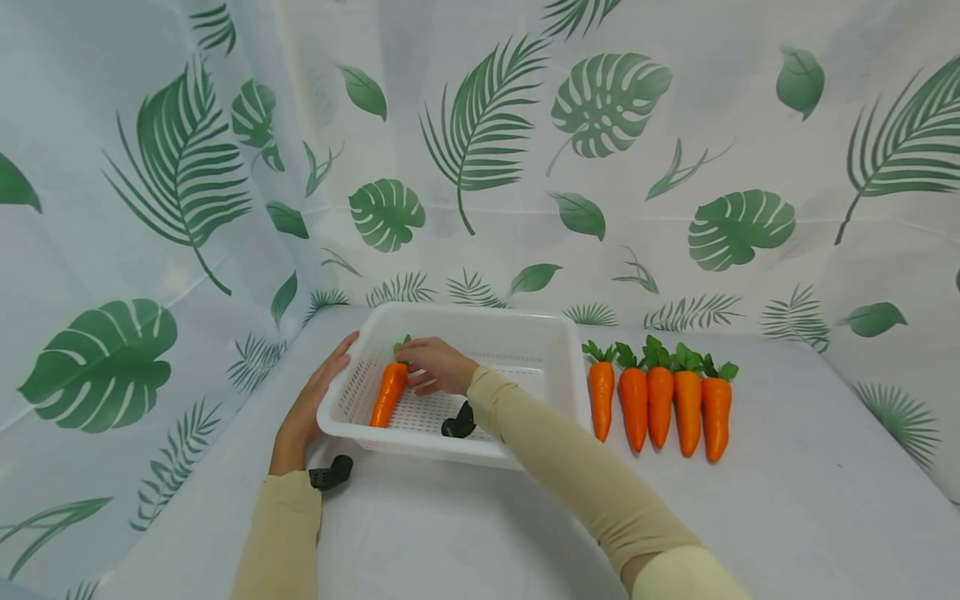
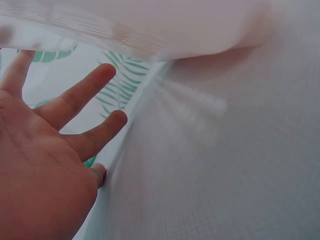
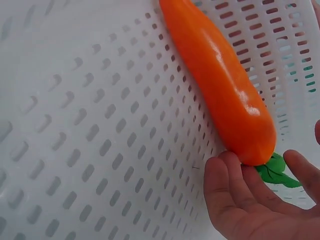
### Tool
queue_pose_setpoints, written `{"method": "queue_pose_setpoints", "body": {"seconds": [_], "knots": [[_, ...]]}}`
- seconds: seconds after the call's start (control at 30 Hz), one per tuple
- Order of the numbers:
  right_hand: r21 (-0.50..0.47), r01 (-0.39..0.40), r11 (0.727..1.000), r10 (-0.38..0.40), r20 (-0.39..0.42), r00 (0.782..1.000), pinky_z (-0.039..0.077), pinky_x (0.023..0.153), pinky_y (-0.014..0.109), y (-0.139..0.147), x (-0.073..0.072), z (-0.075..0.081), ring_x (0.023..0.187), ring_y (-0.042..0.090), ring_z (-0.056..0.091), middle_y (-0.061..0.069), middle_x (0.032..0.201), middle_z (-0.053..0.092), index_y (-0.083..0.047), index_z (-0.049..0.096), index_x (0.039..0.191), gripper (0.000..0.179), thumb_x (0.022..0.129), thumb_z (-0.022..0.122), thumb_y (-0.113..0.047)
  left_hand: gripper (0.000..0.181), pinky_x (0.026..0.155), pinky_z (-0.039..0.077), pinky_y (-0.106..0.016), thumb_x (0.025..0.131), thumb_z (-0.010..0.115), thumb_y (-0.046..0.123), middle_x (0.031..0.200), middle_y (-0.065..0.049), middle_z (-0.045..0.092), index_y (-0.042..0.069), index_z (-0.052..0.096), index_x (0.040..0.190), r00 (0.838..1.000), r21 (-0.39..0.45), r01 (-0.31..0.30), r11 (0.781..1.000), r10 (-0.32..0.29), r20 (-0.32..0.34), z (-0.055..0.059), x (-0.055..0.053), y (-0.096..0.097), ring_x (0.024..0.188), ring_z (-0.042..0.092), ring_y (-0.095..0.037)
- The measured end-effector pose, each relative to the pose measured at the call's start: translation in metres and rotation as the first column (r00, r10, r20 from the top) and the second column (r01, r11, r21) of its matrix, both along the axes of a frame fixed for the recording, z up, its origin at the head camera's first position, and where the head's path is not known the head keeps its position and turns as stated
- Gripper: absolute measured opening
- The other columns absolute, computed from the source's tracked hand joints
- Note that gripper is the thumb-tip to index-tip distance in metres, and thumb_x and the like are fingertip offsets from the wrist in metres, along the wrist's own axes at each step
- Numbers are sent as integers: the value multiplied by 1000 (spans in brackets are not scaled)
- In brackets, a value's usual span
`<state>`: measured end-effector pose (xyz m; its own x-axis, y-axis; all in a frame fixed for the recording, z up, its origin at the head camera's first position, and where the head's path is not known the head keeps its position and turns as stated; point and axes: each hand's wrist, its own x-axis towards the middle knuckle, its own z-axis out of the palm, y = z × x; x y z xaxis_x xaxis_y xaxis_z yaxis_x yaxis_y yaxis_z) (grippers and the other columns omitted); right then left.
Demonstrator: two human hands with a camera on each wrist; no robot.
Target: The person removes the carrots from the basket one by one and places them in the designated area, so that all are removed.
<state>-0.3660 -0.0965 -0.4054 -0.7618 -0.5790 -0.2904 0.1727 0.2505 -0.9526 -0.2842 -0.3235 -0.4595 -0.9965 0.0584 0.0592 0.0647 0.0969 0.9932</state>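
Observation:
An orange carrot (image 1: 390, 394) with a green leafy top lies in the left end of a white plastic basket (image 1: 450, 447), alongside its perforated wall. My right hand (image 1: 438, 367) reaches into the basket at the carrot's leafy end. In the right wrist view, the loosely bent fingers (image 3: 260, 187) sit right by the carrot's thick end (image 3: 250, 135), with a gap between them where the leaves (image 3: 275, 170) show. My left hand (image 1: 315, 404) is at the basket's outer left side, its fingers spread and straight in the left wrist view.
Several more carrots (image 1: 660, 408) stand in a row on the white table (image 1: 810, 467), right of the basket, leafy ends toward the back. A leaf-printed curtain (image 1: 487, 150) rises behind and to the left. Small black wrist cameras (image 1: 333, 473) hang below both wrists.

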Motion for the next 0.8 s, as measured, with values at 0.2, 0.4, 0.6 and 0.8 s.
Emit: {"method": "queue_pose_setpoints", "body": {"seconds": [0.2, 0.4, 0.6, 0.8], "knots": [[-8, 1, 1000, -1, 6, 1000, 53, 105, 53, -5, 0, -3, 112, 38, 64, 18, 125, 64, 0, 60, 147, 44, 109, 61, -23, 63, 110, 48, -40, 114, 37, 54, 176, -2, 24, 38, 18, 173, 1000, 12, 6, 1000, -6, -6, 0, 0, -1, 144, 40, -35], [-21, 8, 1000, -7, 30, 1000, 54, 104, 53, -13, -1, -6, 108, 34, 63, 17, 129, 63, 1, 60, 147, 44, 108, 62, -20, 62, 111, 46, -39, 115, 36, 52, 176, -1, 24, 37, 19, 173, 1000, 19, 14, 1000, -14, -8, -2, -1, -1, 146, 39, -34], [-32, 26, 999, -25, 31, 999, 56, 102, 53, -19, 1, -6, 109, 36, 64, 17, 133, 64, 3, 62, 144, 41, 107, 64, -16, 62, 114, 45, -47, 115, 35, 51, 176, -2, 23, 37, 18, 173, 1000, 17, 15, 1000, -15, -7, -1, -2, -1, 145, 39, -35], [-45, 48, 998, -46, 43, 998, 56, 102, 52, -22, 2, -6, 106, 35, 65, 17, 133, 64, 4, 65, 140, 39, 104, 66, -9, 62, 117, 39, -57, 115, 35, 50, 176, -2, 23, 37, 18, 173, 1000, 10, 5, 1000, -5, -5, -1, -2, -1, 146, 38, -36]]}}
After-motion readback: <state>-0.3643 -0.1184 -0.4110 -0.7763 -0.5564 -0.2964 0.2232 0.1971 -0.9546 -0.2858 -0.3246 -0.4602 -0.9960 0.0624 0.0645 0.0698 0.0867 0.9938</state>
